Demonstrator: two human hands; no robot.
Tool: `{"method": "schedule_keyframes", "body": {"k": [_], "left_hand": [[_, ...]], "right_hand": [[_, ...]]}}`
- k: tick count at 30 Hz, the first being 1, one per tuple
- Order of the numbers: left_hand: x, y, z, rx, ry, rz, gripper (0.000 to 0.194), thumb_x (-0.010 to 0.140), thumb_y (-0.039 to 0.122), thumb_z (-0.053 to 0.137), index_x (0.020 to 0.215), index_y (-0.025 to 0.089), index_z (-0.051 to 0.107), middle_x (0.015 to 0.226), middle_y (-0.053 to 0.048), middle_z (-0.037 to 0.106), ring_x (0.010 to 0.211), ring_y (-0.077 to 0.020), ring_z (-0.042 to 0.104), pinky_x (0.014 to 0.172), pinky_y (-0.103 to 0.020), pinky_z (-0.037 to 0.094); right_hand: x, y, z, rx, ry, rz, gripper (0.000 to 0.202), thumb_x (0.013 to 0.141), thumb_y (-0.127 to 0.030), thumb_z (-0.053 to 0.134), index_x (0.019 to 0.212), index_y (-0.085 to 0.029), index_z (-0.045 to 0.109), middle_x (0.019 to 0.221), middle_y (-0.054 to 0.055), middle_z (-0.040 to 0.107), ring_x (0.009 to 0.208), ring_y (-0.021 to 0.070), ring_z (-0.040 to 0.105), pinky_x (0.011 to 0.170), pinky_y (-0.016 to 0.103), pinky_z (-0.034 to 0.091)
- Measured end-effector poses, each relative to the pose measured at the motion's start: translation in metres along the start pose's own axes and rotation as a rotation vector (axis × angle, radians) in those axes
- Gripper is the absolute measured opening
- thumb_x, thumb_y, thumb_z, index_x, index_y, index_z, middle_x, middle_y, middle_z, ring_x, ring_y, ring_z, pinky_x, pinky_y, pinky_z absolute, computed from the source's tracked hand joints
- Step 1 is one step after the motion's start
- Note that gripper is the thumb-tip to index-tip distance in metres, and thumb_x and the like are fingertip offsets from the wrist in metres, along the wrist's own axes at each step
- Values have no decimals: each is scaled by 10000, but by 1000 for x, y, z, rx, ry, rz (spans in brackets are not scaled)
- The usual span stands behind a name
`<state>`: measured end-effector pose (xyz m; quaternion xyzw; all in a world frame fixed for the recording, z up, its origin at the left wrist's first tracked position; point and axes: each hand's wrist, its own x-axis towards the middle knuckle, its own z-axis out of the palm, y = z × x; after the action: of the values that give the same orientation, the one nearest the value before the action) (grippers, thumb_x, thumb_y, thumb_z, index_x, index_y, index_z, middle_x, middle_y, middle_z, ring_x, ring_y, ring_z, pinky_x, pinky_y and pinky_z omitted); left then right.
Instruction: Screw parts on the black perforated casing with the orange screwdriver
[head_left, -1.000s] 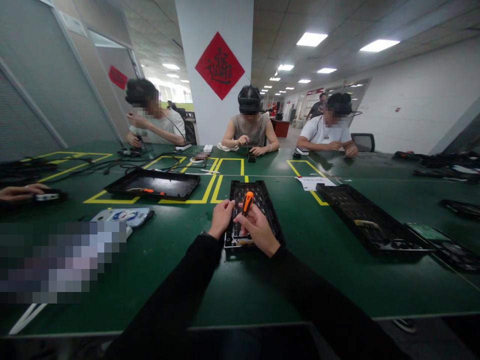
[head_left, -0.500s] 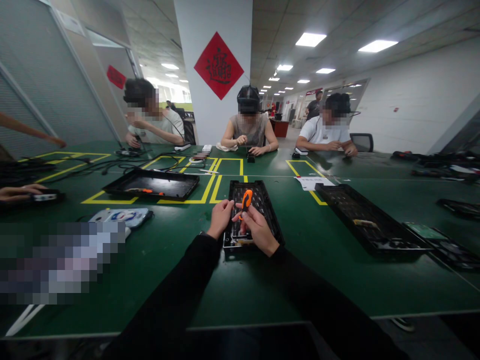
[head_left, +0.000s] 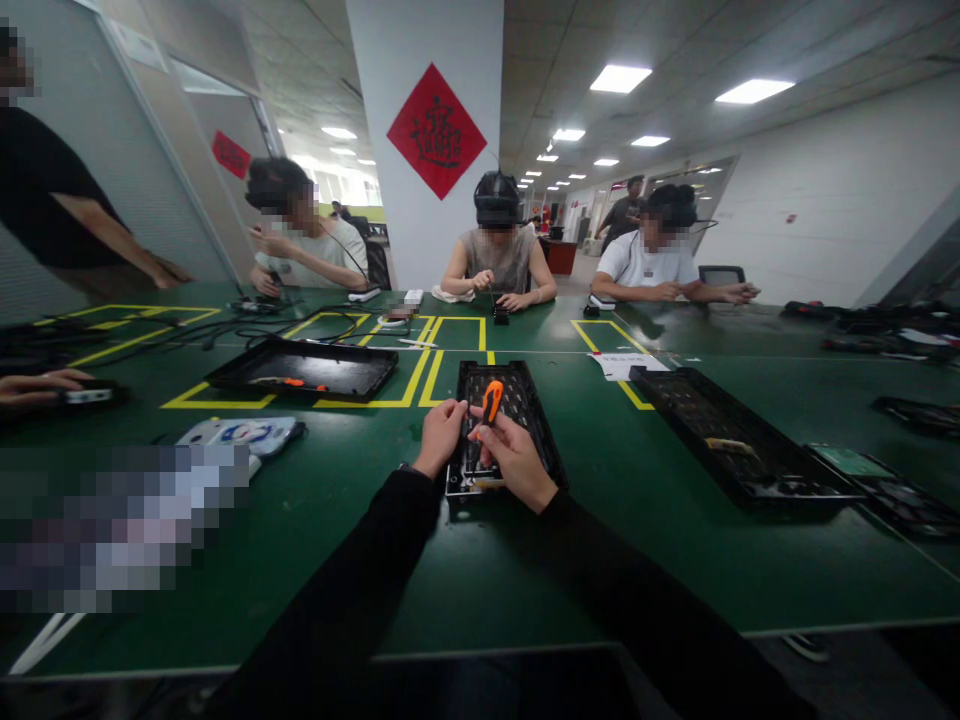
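Note:
A screwdriver with an orange and black handle is in my right hand, its handle end up and its shaft pointing down. Beneath my hands lies a black plastic tray-like housing, with its cavity facing up and a ribbed inside. My left hand is closed in a pinch at the housing's left wall. What its fingertips hold, if anything, cannot be made out. The screwdriver's tip is partly hidden by my right hand and the dark interior.
Another black housing lies to the right, near a green circuit board. A black tray with orange pieces sits to the left. A phone-like case is nearer. Several co-workers sit across the green table; one person stands at far left.
The screwdriver handle has shifted very slightly; my hands stay almost in place. At far left a standing person has come further into view. The right-hand co-worker's hand has moved outward to the right.

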<state>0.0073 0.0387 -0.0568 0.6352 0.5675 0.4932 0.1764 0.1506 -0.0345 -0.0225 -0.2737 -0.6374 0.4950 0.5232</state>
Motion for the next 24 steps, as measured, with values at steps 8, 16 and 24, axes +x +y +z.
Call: {"method": "schedule_keyframes", "body": {"k": [8,16,24], "left_hand": [[0,-2,0,-17,-9,-5,365,823,396,396,558,166,497,545,19,504,548,-111,441,544,-233,300],[0,-1,0,-37,-13,-2,361,827,397,402,559,167,476,536,25,479,547,-111,444,547,-234,302],[0,-2,0,-32,-17,-4,376,828,412,397,557,165,480,536,25,481,549,-109,448,554,-231,310]], "right_hand": [[0,-1,4,70,42,24,263,758,-301,619,960,-191,491,833,7,587,561,73,488,476,187,413],[0,-2,1,-36,29,7,335,803,-286,556,1125,-201,524,819,15,556,570,81,489,466,190,420],[1,0,4,48,56,8,317,818,-312,538,1115,-212,489,894,28,580,556,70,472,454,180,412]]}}
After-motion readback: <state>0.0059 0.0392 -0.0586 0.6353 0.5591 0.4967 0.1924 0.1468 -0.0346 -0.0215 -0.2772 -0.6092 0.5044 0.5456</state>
